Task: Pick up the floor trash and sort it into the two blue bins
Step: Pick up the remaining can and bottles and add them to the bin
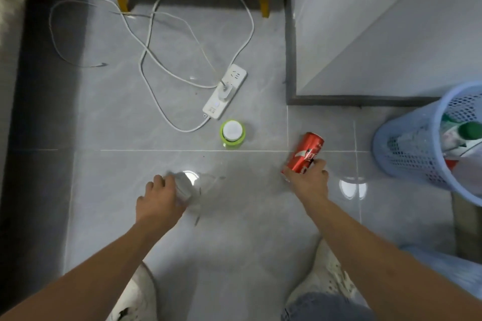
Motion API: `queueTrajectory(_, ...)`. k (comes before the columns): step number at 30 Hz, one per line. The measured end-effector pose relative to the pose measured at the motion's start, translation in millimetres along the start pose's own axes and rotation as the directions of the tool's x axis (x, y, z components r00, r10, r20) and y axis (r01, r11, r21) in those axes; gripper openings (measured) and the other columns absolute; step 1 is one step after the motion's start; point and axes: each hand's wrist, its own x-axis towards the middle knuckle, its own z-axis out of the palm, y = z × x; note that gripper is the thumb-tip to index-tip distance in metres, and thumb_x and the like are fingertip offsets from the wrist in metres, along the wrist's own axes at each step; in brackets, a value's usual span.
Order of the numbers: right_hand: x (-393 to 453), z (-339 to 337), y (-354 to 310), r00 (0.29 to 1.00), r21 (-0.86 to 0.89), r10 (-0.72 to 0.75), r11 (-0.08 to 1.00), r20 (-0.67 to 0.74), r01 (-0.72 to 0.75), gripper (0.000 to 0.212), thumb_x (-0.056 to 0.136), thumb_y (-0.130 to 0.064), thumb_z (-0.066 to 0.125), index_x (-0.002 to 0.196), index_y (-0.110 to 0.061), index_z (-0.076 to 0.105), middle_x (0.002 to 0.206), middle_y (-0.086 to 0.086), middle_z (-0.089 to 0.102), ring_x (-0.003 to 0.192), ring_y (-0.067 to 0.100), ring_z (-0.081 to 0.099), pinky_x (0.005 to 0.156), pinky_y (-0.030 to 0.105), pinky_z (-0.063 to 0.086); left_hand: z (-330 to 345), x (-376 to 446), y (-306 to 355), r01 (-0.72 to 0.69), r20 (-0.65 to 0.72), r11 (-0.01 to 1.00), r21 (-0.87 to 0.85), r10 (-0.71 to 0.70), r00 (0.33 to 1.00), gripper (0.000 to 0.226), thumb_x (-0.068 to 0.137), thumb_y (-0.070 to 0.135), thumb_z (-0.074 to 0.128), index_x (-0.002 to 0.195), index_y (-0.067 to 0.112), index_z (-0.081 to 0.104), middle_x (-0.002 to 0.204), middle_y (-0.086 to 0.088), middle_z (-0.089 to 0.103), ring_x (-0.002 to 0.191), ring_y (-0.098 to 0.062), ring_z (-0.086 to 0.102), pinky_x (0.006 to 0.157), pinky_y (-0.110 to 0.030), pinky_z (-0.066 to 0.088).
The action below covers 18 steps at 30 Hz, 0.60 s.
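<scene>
Gripping a red can [305, 151] and clear bottle [185, 185], hands [309, 180] near bin [407, 148].

Even, cool light is falling from overhead, and the glossy grey tiled floor [234, 242] is throwing back two round white glare spots, one right beside the left hand [159, 199] and one near the pale blue mesh plastic bin [407, 148]. The floor's left edge is sinking into deep shadow. Motion blur is smearing what is probably a clear bottle under that hand. Wide-angle distortion is bending lines toward the corners.
</scene>
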Motion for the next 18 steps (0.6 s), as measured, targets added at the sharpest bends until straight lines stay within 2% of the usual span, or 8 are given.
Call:
queueTrajectory(3,18,18,0,0.999,0.056,0.014,0.998,0.037,-0.016,0.079,0.068,-0.047,0.083,0.126,-0.018,0.038,0.12,0.012,0.057,0.103,0.036,0.064,0.09,0.053,0.056,10,8,0,-0.002,0.003,1.0,-0.024,0.002,1.0,0.084,0.08,0.057,0.071,0.145,0.015,0.036,0.13,-0.006,0.052,0.117,-0.028,0.053,0.084,-0.044,0.048)
queueTrajectory(6,25,26,-3,0.998,0.037,0.035,0.999,0.055,-0.037,0.075,0.066,-0.048,0.082,0.121,-0.015,0.043,0.118,0.012,0.06,0.102,0.036,0.065,0.088,0.055,0.057,-4,7,8,-0.008,-0.003,0.989,-0.145,0.007,1.0,0.071,0.077,0.05,0.071,0.133,0.014,0.046,0.122,-0.004,0.057,0.112,-0.028,0.056,0.082,-0.039,0.047)
queueTrajectory(9,13,17,-7,0.998,0.001,0.003,1.0,0.059,-0.003,0.076,0.067,-0.049,0.081,0.123,-0.01,0.046,0.115,0.013,0.059,0.1,0.037,0.065,0.088,0.054,0.057,-38,-8,22,-0.14,-0.106,0.97,-0.198,0.121,0.987,0.06,0.073,0.053,0.074,0.115,0.015,0.052,0.109,0.001,0.055,0.104,-0.026,0.055,0.074,-0.037,0.048)
queueTrajectory(11,-2,4,-8,0.997,0.005,-0.011,1.0,0.072,0.01,0.075,0.064,-0.05,0.079,0.121,-0.012,0.047,0.113,0.012,0.06,0.095,0.035,0.066,0.085,0.053,0.059,-70,-23,34,-0.254,-0.208,0.938,-0.238,0.206,0.956,0.056,0.072,0.053,0.074,0.111,0.019,0.052,0.104,0.006,0.052,0.101,-0.021,0.054,0.072,-0.037,0.05)
queueTrajectory(14,-23,-21,-8,0.996,0.01,-0.025,1.0,0.087,0.024,0.074,0.059,-0.052,0.076,0.116,-0.015,0.049,0.109,0.011,0.063,0.091,0.034,0.067,0.082,0.053,0.059,-127,-45,62,-0.41,-0.325,0.886,-0.216,0.331,0.886,0.057,0.072,0.056,0.073,0.113,0.023,0.052,0.109,0.01,0.046,0.102,-0.016,0.049,0.068,-0.035,0.051)
queueTrajectory(18,-55,-63,-10,0.99,0.062,-0.025,0.998,0.141,0.017,0.067,0.067,-0.05,0.082,0.115,-0.02,0.047,0.109,0.007,0.062,0.091,0.028,0.067,0.082,0.052,0.06,-184,-63,107,-0.596,-0.321,0.797,-0.1,0.541,0.777,0.066,0.071,0.06,0.075,0.122,0.023,0.053,0.133,0.005,0.04,0.118,-0.02,0.043,0.074,-0.032,0.052)
